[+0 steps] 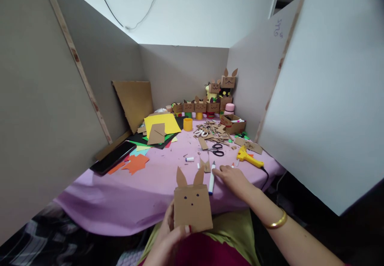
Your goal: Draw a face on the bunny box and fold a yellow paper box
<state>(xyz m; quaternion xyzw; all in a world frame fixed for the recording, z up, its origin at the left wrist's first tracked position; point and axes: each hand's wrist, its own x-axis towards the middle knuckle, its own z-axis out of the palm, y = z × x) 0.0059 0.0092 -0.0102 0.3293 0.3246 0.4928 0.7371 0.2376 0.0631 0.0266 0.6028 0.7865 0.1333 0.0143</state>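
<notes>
My left hand (174, 228) grips a cardboard box shaped like an animal's head (193, 214) at its lower left. Two pointed ears rise from the box, and three dark dots mark its front. To the right of it a white marker with a blue end (211, 182) lies on the table. My right hand (232, 179) rests over the tabletop, fingers partly stretched, its fingertips at the marker's side; whether they press on it is hard to see. Just beyond are a cut cardboard piece (205, 165) and a white cap-like piece (189, 159).
Black-handled scissors (217, 150) and a yellow glue gun (249, 158) lie ahead on the right. Cardboard scraps (214, 132) are heaped behind. A phone (114, 158), orange paper (136, 164) and yellow sheet (165, 122) lie left. Grey panels enclose the table; finished cardboard heads (200, 107) stand at the back.
</notes>
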